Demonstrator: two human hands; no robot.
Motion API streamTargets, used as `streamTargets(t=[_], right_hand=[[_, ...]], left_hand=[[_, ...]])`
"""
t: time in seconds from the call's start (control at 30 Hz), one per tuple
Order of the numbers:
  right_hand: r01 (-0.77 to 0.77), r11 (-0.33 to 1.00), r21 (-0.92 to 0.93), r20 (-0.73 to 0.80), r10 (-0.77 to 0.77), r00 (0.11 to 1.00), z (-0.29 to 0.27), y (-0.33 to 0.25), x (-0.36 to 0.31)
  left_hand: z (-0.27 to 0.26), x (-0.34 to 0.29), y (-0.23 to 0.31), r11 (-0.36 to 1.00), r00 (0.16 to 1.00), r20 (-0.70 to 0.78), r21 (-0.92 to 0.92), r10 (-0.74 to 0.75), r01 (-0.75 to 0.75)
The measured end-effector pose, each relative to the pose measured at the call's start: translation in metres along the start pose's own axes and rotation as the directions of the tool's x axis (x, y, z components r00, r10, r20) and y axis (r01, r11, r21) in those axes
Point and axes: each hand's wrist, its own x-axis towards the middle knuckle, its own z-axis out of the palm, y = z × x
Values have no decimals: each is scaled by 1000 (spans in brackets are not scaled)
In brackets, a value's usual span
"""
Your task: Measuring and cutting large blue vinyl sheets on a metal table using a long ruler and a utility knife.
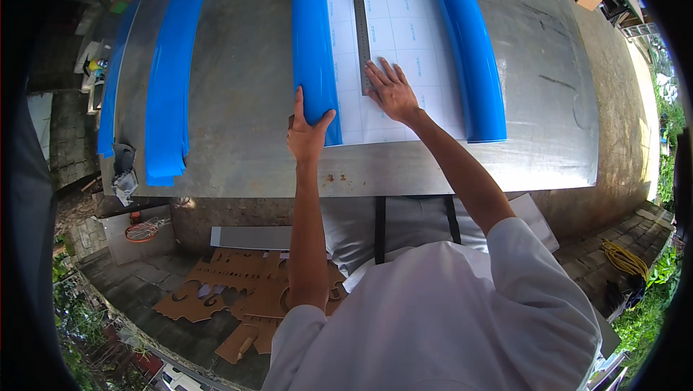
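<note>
Small blue print [412, 32] on the white backing [437, 102] is unreadable.

Head cam: wide fisheye, looking down

Left one of a head-worn side-by-side pair. Looks down and forward from above the person's shirt [433, 312], which fills lower middle at close range. Tabletop [245, 66]: near edge crosses just below mid-frame, both near corners in shot, far edge cut off by top. Left hand [309, 135] and right hand [394, 94] in upper middle.

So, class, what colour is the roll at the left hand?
Blue; the roll shows best in the head view.
</note>
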Motion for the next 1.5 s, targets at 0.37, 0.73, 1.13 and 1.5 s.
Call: streamTargets(t=[0.37, 0.73, 1.13, 1.5], right_hand=[[55, 992, 114, -29, -52, 998, -3, -20, -46], [59, 985, 160, -31, -55, 998, -2, -43, -91], [80, 981, 179, -29, -76, 997, -8, -57, -114], [78, 976, 203, -9, -78, 997, -11, -60, -124]], left_hand=[[-2, 0, 4, 997, 997, 46, 42, -67, 65], [-4, -2, 5, 994, 990, 96, 44, -104, 100], [0, -18, -61, 776, 997, 7, -628, 75, -54], [6, -33, -61, 717, 983, -146, -674, 107, -178]])
